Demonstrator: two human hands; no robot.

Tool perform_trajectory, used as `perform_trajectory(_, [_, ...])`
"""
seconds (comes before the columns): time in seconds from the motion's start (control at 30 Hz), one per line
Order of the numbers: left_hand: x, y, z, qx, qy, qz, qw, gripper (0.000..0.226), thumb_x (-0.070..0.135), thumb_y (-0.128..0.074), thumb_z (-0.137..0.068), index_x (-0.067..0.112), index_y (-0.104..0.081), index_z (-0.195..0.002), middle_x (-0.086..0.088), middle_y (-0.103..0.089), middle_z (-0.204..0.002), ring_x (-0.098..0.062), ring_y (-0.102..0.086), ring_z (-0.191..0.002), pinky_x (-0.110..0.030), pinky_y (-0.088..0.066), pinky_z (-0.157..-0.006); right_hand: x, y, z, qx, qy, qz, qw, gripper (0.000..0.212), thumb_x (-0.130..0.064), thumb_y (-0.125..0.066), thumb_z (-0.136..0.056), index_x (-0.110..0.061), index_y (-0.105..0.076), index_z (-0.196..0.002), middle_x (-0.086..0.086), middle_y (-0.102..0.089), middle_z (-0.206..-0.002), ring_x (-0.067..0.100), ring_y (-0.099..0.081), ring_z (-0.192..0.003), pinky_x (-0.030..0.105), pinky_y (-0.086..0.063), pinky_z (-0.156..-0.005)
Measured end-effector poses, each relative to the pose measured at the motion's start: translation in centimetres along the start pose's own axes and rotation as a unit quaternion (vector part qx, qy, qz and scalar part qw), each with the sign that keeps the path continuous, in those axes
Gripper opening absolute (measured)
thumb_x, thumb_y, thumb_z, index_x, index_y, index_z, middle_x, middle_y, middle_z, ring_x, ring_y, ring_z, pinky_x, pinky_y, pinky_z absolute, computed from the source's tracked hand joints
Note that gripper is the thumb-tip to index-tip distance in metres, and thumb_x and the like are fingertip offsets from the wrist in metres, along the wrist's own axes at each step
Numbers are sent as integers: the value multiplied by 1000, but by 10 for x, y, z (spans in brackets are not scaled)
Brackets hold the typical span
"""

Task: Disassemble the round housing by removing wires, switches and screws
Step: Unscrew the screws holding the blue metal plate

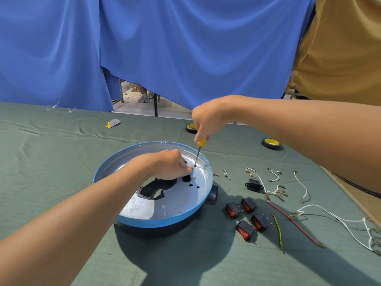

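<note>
The round housing (144,221) sits open side up on the green cloth (61,162) of the table, just in front of the person, its blue rim ringing a bare metal floor with several holes and a large dark cut-out; a black part (213,195) juts from its right side. The right hand (208,120) is curled tightly round the yellow handle of a screwdriver (202,141) — the shaft stands nearly upright, its tip down on the housing's floor near the far rim; the left hand (173,165) reaches inside the housing with its fingers curled and their tips right beside the screwdriver tip, though whether they pinch anything cannot be told. On the cloth to the right of the housing lie four switches (248,204) with red rockers, close together; around them lie a black socket (254,185), white wires (302,185), a red wire (294,223) and a yellow-green wire (278,230) — all apart from the housing. Two rolls of tape (271,143) lie farther back; blue drapery (185,48) hangs behind the table.
</note>
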State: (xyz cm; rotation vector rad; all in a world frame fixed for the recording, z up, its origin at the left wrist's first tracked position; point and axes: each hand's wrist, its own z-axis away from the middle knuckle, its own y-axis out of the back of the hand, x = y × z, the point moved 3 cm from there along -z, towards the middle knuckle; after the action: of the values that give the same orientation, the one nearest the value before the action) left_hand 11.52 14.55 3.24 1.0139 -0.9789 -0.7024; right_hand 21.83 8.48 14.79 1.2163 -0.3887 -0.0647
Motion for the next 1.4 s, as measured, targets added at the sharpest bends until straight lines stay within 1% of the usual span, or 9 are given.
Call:
perform_trajectory(0.2, [3,0,4,23,-3,-2,1000,51,50,-44,-100,23,-56,-58,-18,-56,-92,-36,-54,-93,-48,-45,-92,-3,0,4,31,79,-45,995,12,-18,-76,-78,-20,-65,-84,10,-69,-94,23,-58,-77,34,-48,-66])
perform_trajectory(0.27, [4,1,5,20,-3,2,1000,51,50,-43,-100,26,-55,-56,-14,-53,-87,-34,-53,-89,-49,-44,-91,-4,-3,2,17,55,-43,997,26,-33,-76,-79,-12,-63,-88,15,-67,-93,26,-54,-73,36,-47,-62])
perform_trajectory(0.37, [4,2,4,11,-6,1,1000,48,50,-42,-100,28,-58,-61,-12,-56,-90,-34,-55,-93,-49,-45,-92,0,-3,2,-27,-20,-44,998,64,-68,-50,-86,-6,-62,-75,6,-50,-58,20,-37,-48,24,-31,-46])
perform_trajectory(0.57, [3,1,5,17,-3,1,1000,50,49,-43,-100,20,-58,-62,-15,-54,-88,-32,-52,-87,-46,-45,-88,-7,3,3,58,28,0,998,21,-36,-69,-85,-15,-72,-84,7,-68,-79,23,-58,-70,26,-43,-56])
perform_trajectory(0.73, [3,3,6,19,-1,4,1000,52,49,-45,-100,24,-52,-55,-12,-52,-84,-31,-50,-83,-47,-45,-89,-7,7,5,64,77,-72,992,7,-23,-78,-76,-22,-74,-82,2,-69,-77,15,-62,-65,27,-53,-63])
perform_trajectory(0.87, [6,8,6,2,3,-2,1000,54,47,-45,-100,29,-56,-51,-8,-50,-81,-26,-46,-79,-44,-44,-84,-1,0,-1,35,9,-34,999,50,-57,-58,-87,-10,-66,-72,3,-58,-66,23,-48,-58,29,-41,-55])
perform_trajectory(0.93, [7,10,5,-5,6,-3,1000,58,48,-45,-100,31,-56,-45,-4,-50,-78,-26,-46,-79,-43,-43,-85,2,-1,-2,21,-21,-37,999,57,-55,-44,-95,-11,-66,-66,2,-55,-61,20,-43,-51,26,-36,-52])
perform_trajectory(1.23, [7,15,2,-30,17,-4,999,60,47,-48,-99,27,-52,-43,-5,-45,-75,-27,-43,-79,-51,-42,-96,1,5,6,73,82,-63,992,5,-29,-74,-81,-26,-71,-83,-5,-66,-81,19,-63,-85,29,-51,-65])
perform_trajectory(1.4, [7,16,3,-34,23,-4,999,60,48,-48,-99,24,-60,-45,-7,-43,-71,-33,-44,-79,-49,-43,-94,5,-3,-4,66,13,-50,996,52,-54,-46,-94,-9,-50,-68,5,-50,-67,25,-44,-62,29,-35,-55])
